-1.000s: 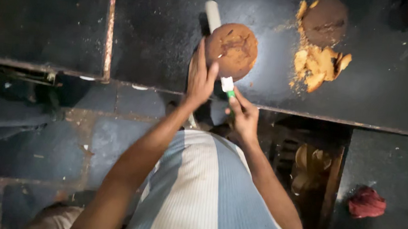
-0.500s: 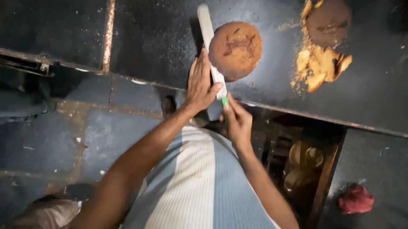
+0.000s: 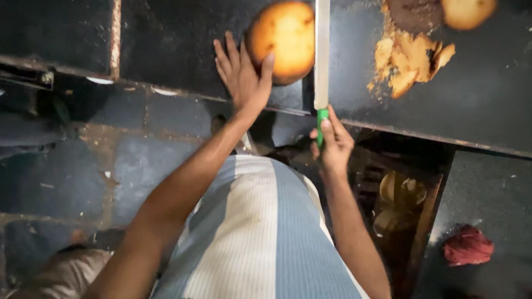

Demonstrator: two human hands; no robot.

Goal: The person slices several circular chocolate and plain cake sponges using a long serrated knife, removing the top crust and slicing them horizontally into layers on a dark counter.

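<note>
The left hand [image 3: 241,74] lies flat with its fingers spread on the dark counter [image 3: 180,39], its thumb and palm edge pressed against the left side of a round golden cake [image 3: 285,40]. The right hand [image 3: 333,141] is wrapped around the green handle of a long knife [image 3: 320,48], gripping it just off the near edge of the counter.

The knife's long axis runs near to far: the handle is at the near end, in the hand, and the pale blade points straight away from the person, out of the top of the view. The blade lies just to the right of the cake, at or touching its right rim; I cannot tell whether it has entered the cake or only rests alongside it.

As far as can be judged, the work on this cake is at an early stage. Its rounded top looks whole and untrimmed, with no cut face showing. To the far right lies a pile of yellow-brown scraps [image 3: 410,60], beside a dark brown round [image 3: 413,7] and another pale round [image 3: 466,9] at the top edge, which suggests that other cakes have already been trimmed. Trimming of the cake under the left hand seems still to be done.

Below the counter, a red cloth [image 3: 468,245] lies on a lower dark surface at the right.
</note>
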